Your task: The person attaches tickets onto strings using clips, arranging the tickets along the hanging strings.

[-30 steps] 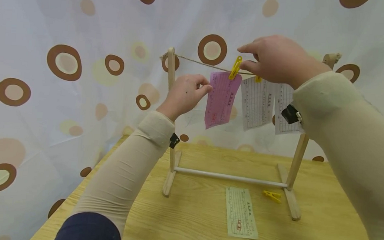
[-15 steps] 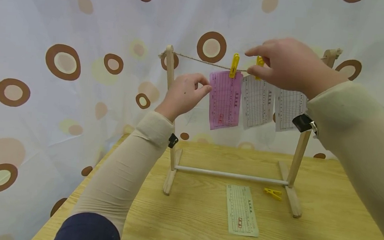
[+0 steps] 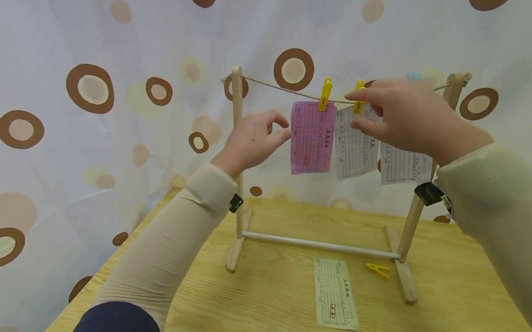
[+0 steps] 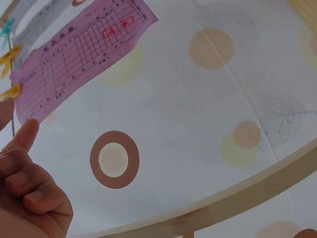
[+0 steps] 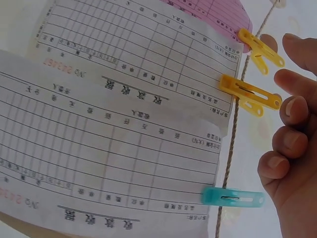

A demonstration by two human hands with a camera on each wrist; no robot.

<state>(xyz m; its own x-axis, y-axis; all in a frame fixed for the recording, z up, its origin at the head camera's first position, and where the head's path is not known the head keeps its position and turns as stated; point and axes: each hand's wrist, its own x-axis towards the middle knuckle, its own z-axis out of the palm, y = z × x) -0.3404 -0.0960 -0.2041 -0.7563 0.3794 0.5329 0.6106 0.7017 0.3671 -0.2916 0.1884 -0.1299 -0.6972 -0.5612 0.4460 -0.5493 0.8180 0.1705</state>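
Note:
A pink receipt slip (image 3: pixel 311 138) hangs from the twine (image 3: pixel 283 88) by a yellow clothespin (image 3: pixel 325 94). My left hand (image 3: pixel 256 139) is at the slip's left edge, thumb and index finger apart, other fingers curled, holding nothing. To the right hang two white receipt slips, the nearer one (image 3: pixel 355 151) on another yellow clothespin (image 5: pixel 250 93) and the farther one (image 5: pixel 114 163) on a teal clothespin (image 5: pixel 233 197). In front of these white slips is my right hand (image 3: pixel 408 114), its thumb and index finger spread with nothing between them; it partly hides them in the head view.
A wooden stand with a left post (image 3: pixel 237 97), a right post (image 3: pixel 412 217) and a white crossbar (image 3: pixel 320 245) carries the twine. On the wooden table (image 3: pixel 256 299) lie a green receipt slip (image 3: pixel 336 294) and a loose yellow clothespin (image 3: pixel 377 270). A patterned curtain (image 3: pixel 131 38) hangs behind.
My right hand has moved right and down, away from the pink slip's clothespin. The pink slip has swung to hang straighter, facing forward. My left hand stays almost in place.

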